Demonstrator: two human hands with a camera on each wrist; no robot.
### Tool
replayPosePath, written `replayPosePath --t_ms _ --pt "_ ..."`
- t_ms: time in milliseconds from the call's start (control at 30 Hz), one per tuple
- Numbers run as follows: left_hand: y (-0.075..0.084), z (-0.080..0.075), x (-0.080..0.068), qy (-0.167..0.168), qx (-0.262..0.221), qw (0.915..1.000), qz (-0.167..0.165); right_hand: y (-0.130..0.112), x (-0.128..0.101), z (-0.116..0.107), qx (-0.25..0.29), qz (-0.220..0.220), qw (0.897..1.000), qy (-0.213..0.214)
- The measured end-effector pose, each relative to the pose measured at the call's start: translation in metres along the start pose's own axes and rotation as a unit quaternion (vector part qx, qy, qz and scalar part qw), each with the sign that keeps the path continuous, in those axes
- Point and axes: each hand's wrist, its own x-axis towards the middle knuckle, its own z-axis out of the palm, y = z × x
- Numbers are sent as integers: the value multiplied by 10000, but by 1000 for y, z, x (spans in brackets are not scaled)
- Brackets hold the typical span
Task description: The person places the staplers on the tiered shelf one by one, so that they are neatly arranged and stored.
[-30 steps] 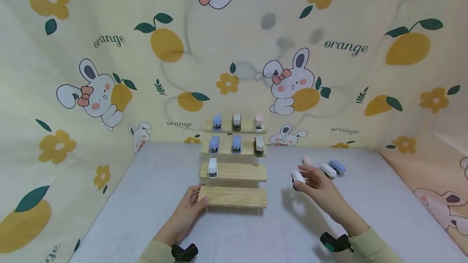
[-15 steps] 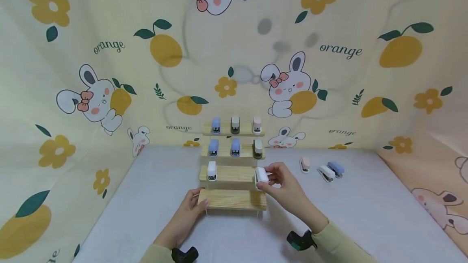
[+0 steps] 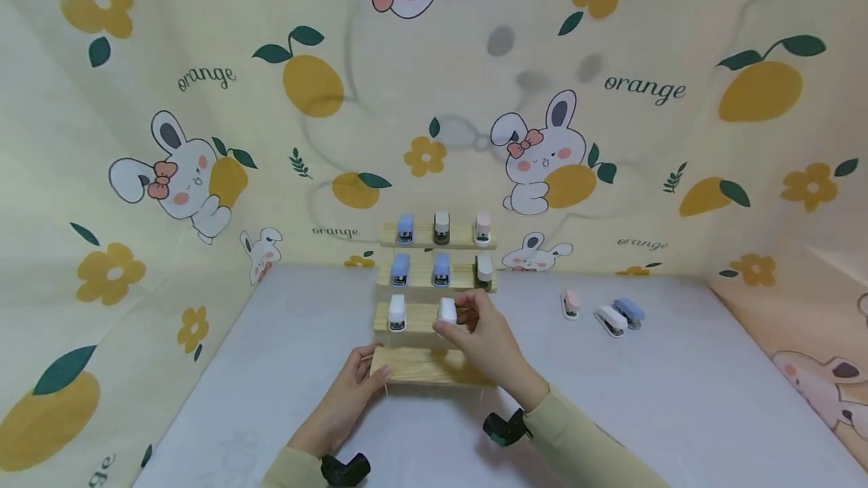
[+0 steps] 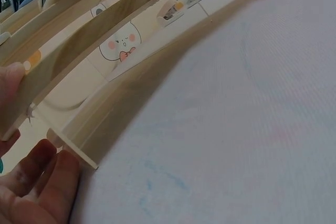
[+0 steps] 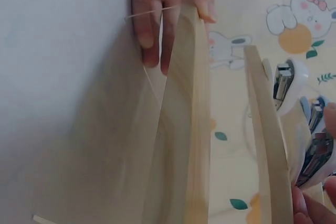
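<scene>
My right hand (image 3: 493, 343) pinches a white mini stapler (image 3: 446, 310) between thumb and fingers, at the middle of the second-lowest board of a stepped wooden display stand (image 3: 434, 365). In the right wrist view that stapler (image 5: 317, 156) shows its metal underside close over the board. My left hand (image 3: 347, 391) grips the left end of the lowest board, thumb on top and the other fingers at its side and below. Another white stapler (image 3: 396, 313) stands upright to the left on the same board as the held one.
Higher boards carry upright staplers: blue ones (image 3: 400, 269), a grey-white one (image 3: 484, 272) and a pink one (image 3: 482, 228). To the right on the white tabletop (image 3: 678, 398) lie a pink stapler (image 3: 570, 303), a white one (image 3: 611, 320) and a blue one (image 3: 630, 312). A printed curtain hangs behind.
My right hand has carried the white stapler leftward from above the tabletop, past the stand's right end, to the middle of the second-lowest board. My left hand keeps its grip.
</scene>
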Motion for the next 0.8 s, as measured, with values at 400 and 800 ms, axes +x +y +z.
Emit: replayPosePath --t_ms 400,800 --pt "1 3 -2 -54 42 10000 -64 -3 5 8 -729 90 9973 64" --pt "3 2 0 -6 143 9998 -153 1 -6 -6 -580 -26 9983 -68"
